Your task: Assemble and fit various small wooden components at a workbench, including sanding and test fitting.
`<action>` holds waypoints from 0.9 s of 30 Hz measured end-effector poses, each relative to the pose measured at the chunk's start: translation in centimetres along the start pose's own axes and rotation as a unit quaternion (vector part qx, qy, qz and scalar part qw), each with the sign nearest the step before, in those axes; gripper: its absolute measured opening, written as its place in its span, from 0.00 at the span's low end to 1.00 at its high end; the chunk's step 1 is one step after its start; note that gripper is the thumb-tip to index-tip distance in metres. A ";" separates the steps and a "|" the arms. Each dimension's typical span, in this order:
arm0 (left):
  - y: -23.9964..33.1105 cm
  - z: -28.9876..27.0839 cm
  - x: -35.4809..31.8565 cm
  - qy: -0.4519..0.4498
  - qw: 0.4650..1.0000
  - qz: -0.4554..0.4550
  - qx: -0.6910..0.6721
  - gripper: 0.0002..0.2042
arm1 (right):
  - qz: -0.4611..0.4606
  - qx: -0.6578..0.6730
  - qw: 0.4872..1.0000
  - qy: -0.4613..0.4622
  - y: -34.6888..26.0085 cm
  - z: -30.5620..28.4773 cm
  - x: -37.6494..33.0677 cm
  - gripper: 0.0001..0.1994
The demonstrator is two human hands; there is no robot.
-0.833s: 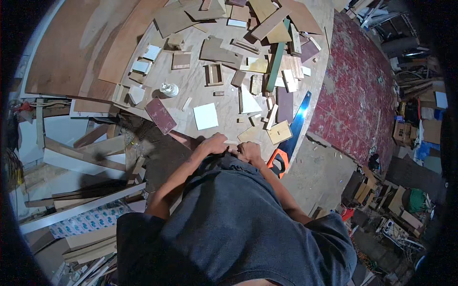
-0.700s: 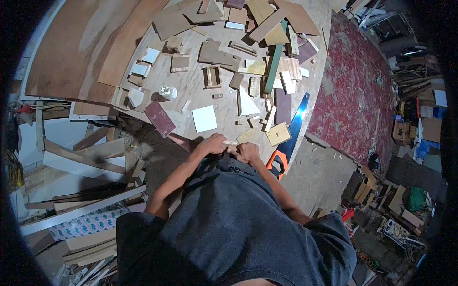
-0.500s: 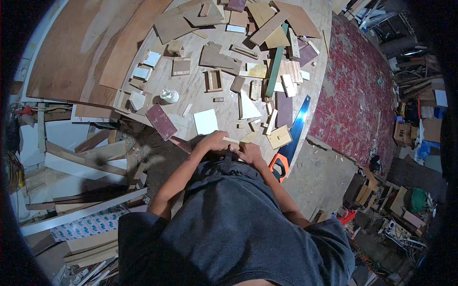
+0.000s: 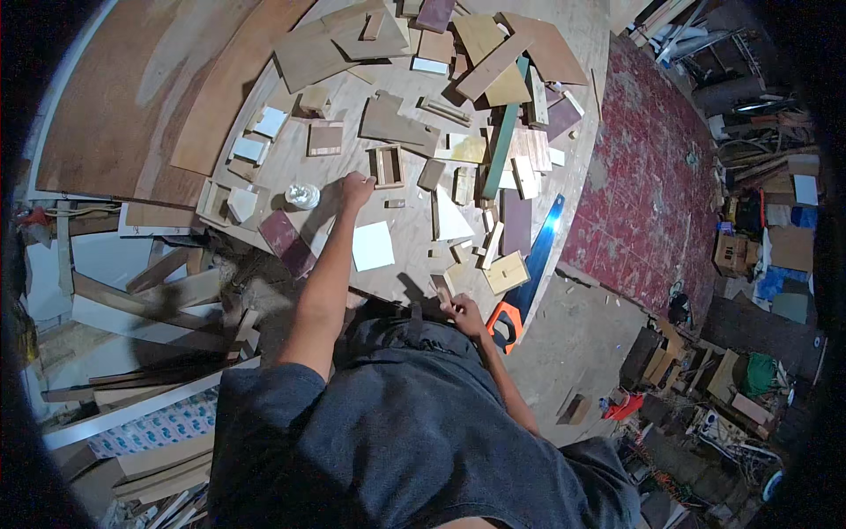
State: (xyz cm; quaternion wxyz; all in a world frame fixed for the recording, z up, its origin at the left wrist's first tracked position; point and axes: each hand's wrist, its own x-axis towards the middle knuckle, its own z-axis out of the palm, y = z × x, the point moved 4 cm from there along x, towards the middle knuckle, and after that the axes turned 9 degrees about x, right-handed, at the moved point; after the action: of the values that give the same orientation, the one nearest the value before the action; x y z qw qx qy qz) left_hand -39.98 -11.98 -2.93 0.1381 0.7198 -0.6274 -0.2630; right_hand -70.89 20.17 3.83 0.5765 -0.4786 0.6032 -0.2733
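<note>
My left hand (image 4: 357,189) is stretched far out over the table, by the near left corner of a small open wooden box (image 4: 387,167) with a divider. The back of that hand hides most of its fingers, and whether it touches the box cannot be made out. Close to my waist, my right hand (image 4: 464,312) is closed on a small wooden block (image 4: 443,286), tilted up over the table's near edge. Between the hands lie a white square panel (image 4: 374,246) and a tiny wood block (image 4: 395,204).
An orange-handled handsaw (image 4: 531,278) lies along the right edge of the table. A yellowish wood piece (image 4: 507,273) is beside it. A clear jar (image 4: 302,196) stands left of my left arm, near a maroon board (image 4: 287,242). Wood offcuts crowd the far side.
My left hand has let go of the wooden block near my waist and reached forward to the small box. The right hand still holds the block. The view has shifted slightly.
</note>
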 end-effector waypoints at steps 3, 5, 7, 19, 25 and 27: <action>2.1 1.3 0.9 -0.072 0.997 -0.013 0.005 0.17 | 0.041 0.066 0.997 0.023 0.4 -0.5 -0.9 0.20; 3.3 1.0 1.0 -0.053 0.998 -0.030 0.005 0.16 | 0.105 0.144 0.984 0.030 0.3 -0.4 -1.1 0.18; 4.7 0.3 1.2 -0.034 0.998 -0.049 0.007 0.16 | 0.109 0.157 0.981 0.024 -0.8 -0.7 -0.8 0.17; 4.9 -0.2 0.0 0.018 0.977 -0.060 -0.204 0.09 | 0.063 0.059 0.986 0.144 -5.3 -3.7 3.6 0.16; 6.9 -1.2 -5.5 -0.055 0.937 -0.064 -0.338 0.08 | 0.028 0.056 0.970 0.235 -6.8 -4.2 4.2 0.15; 6.5 -1.3 -7.9 -0.133 0.913 -0.096 -0.372 0.08 | -0.022 0.063 0.970 0.232 -8.2 -3.8 4.6 0.18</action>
State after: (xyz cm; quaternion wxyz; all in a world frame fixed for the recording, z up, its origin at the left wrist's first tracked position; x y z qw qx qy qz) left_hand -45.23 -5.53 3.17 0.2858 0.6310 -0.4247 -0.5829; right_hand -71.78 11.98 9.72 0.4435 -0.3782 0.6914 -0.4269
